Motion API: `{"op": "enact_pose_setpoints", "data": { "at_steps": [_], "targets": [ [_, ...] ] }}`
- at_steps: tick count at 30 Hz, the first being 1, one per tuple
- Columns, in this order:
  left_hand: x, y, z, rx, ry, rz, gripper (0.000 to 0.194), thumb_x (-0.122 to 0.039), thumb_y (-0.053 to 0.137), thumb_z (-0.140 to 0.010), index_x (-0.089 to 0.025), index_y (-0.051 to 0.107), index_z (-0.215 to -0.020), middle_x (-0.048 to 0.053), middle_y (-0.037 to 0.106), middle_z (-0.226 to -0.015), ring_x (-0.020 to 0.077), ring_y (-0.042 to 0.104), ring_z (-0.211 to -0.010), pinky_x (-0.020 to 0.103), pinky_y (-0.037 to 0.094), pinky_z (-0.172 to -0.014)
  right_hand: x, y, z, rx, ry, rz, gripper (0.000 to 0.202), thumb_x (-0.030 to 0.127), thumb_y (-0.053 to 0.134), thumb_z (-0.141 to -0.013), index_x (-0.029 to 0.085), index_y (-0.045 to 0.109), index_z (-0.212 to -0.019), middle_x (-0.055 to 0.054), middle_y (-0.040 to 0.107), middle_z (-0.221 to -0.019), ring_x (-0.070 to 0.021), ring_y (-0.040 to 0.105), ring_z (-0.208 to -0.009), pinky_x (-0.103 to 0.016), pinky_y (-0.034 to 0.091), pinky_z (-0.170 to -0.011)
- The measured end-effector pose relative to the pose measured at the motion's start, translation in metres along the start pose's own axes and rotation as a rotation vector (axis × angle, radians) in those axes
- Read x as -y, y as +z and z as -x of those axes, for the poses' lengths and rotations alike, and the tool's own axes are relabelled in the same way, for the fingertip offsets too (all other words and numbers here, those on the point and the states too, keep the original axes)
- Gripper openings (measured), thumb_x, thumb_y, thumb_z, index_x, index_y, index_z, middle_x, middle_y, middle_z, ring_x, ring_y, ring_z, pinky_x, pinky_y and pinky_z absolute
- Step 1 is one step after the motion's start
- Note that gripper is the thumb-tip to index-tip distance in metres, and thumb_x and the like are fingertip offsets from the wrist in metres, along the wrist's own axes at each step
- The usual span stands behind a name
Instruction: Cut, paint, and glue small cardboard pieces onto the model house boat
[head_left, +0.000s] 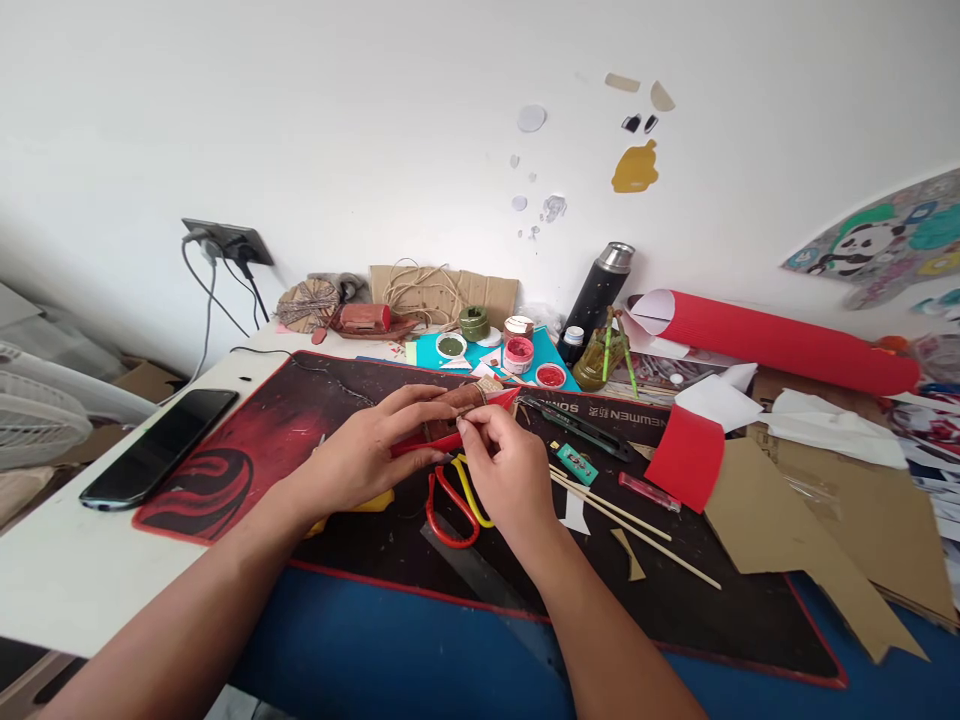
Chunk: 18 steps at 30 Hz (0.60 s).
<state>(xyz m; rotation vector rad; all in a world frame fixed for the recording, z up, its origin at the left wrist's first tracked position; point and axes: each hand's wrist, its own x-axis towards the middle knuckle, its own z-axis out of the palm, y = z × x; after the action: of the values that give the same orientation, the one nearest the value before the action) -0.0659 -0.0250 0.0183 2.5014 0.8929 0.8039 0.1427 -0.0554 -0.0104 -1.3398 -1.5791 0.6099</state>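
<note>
My left hand is closed around a small brown and red craft piece, its fingers lying across the top. The thumb and fingertips of my right hand are pinched together at the piece's near right side. Both hands cover most of it, so its full shape is hidden. Just below them lie scissors with red and yellow handles and a clear ruler. Something yellow shows under my left hand. Right of my right hand are a dark green utility knife and thin wooden sticks.
Open paint jars stand on blue paper at the back, beside a black flask. A brown model boat is at back left. A phone lies left. Red paper and cut cardboard cover the right side.
</note>
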Motion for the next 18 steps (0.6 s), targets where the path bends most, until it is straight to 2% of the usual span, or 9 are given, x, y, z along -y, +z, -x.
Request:
{"op": "enact_pose_setpoints", "data": {
  "at_steps": [4,18],
  "targets": [
    [0.0002,0.0002,0.0003,0.004,-0.036,-0.007,0.039,-0.036,0.063,-0.107,-0.032,0.061,-0.145,0.010,0.063,-0.152,0.0294,0.066,-0.139,0.043,0.062,-0.107,-0.0002,0.0000,-0.0001,0.009,0.011,0.000,0.018,0.035,0.062,-0.102,0.024,0.073,-0.092,0.002,0.069,-0.067,-0.0164,0.061,-0.058,-0.028,0.040,-0.058],
    [0.0031,0.0014,0.0013,-0.014,-0.028,0.027,0.040,-0.036,0.064,-0.107,-0.032,0.060,-0.147,0.010,0.064,-0.153,0.0295,0.062,-0.143,0.047,0.058,-0.113,-0.0002,0.0001,-0.0002,0.000,-0.001,0.018,0.017,0.034,0.062,-0.102,0.024,0.074,-0.094,0.001,0.072,-0.069,-0.0168,0.064,-0.058,-0.028,0.042,-0.059]
  ]
}}
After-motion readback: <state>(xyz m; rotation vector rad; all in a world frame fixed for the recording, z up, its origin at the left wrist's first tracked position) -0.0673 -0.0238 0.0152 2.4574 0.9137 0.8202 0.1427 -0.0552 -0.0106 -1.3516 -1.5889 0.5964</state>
